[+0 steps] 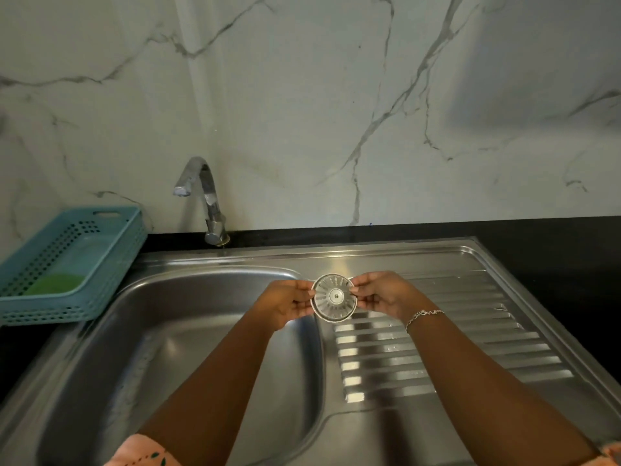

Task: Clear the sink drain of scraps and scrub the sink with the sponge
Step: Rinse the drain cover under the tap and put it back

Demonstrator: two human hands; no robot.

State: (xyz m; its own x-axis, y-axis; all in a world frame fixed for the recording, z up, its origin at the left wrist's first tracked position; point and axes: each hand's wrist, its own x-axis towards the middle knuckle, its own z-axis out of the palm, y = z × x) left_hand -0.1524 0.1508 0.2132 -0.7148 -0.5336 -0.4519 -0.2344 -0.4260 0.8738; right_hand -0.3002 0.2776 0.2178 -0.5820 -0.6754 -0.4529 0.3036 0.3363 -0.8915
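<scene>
You pinch one metal drain strainer (333, 297) by its rim, left hand (285, 302) and right hand (379, 294) on opposite sides, fingers (361, 286) curled on it, above the sink's (168, 331) right edge. One green sponge (55, 283) lies in one teal basket (111, 264) left of the sink. One faucet (205, 196) stands behind it.

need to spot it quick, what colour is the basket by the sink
The basket is teal blue, perforated; head view shows it.

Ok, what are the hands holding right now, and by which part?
Both hold the drain strainer by its rim: the left hand pinches the left edge, the right hand the right edge, above the sink.
</scene>
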